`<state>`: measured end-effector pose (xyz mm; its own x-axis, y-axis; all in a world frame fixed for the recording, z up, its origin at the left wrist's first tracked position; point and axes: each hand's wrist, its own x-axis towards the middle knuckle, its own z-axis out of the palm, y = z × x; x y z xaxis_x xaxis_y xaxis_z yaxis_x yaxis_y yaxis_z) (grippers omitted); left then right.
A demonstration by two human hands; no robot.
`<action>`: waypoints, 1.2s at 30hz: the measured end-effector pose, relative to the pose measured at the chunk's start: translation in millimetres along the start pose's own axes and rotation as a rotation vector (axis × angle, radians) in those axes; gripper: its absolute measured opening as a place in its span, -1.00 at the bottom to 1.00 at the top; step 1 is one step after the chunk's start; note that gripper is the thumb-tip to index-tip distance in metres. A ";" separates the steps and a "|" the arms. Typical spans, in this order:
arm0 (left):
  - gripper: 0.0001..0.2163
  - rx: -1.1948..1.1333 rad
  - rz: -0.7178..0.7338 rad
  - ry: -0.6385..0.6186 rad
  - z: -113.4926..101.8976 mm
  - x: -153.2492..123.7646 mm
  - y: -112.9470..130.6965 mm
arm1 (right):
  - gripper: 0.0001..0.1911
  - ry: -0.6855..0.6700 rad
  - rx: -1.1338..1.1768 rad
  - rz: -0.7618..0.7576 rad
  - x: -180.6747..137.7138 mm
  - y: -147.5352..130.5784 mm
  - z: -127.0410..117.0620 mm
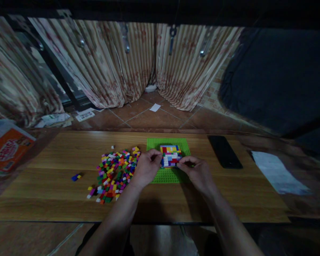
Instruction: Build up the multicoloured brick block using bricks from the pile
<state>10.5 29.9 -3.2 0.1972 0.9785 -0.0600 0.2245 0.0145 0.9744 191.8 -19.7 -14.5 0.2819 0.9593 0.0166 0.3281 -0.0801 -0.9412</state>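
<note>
A block of multicoloured toy building bricks (171, 155) sits on a studded green baseplate (168, 177) at the middle of the table. My left hand (148, 166) is at the block's left edge, its thumb and fingers pinched together. At the lower right corner of the block, my right hand (198, 172) has thumb and forefinger closed in a pinch. Whatever lies between the fingertips of either hand is too small to make out. Left of my left hand spreads a pile of loose bricks (114, 170) in many colours.
The wooden table (56, 156) also carries a black phone-like slab (225, 152) on the right and stray blue and yellow bricks (76, 177) on the left. A pale sheet (278, 172) lies past the right edge. An orange-labelled box (10, 147) stands at far left.
</note>
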 end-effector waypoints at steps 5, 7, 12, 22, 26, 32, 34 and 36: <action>-0.85 -0.007 -0.006 0.000 -0.4 -0.3 0.4 | -0.79 0.011 -0.012 -0.021 -1.5 3.2 2.4; -0.83 -0.044 -0.024 0.008 -0.8 -0.1 0.5 | -0.79 0.009 0.020 -0.019 -2.1 2.7 1.9; -0.81 -0.238 -0.063 0.051 -1.0 0.7 4.6 | -0.75 0.143 0.167 0.000 -1.3 -4.4 -8.3; -0.83 -0.389 -0.062 -0.121 5.8 -10.2 16.8 | -0.80 0.126 0.176 -0.118 -11.5 -18.2 1.3; -0.82 -0.428 -0.013 -0.163 10.1 -11.8 15.3 | -0.82 -0.022 0.180 -0.196 -18.1 -24.6 10.2; -0.75 -0.432 -0.014 -0.168 9.8 -12.0 14.0 | -0.82 -0.054 0.126 -0.260 -19.7 -26.8 11.5; -0.73 -0.425 -0.017 -0.167 9.3 -12.0 14.6 | -0.82 -0.064 0.112 -0.274 -19.9 -26.0 11.5; -0.72 -0.433 -0.019 -0.166 9.4 -12.2 15.3 | -0.82 -0.068 0.101 -0.293 -20.3 -25.8 12.2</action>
<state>20.5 16.2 10.4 0.3551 0.9315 -0.0786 -0.1822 0.1515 0.9715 166.6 -33.8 5.3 0.1267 0.9536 0.2730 0.2943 0.2267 -0.9284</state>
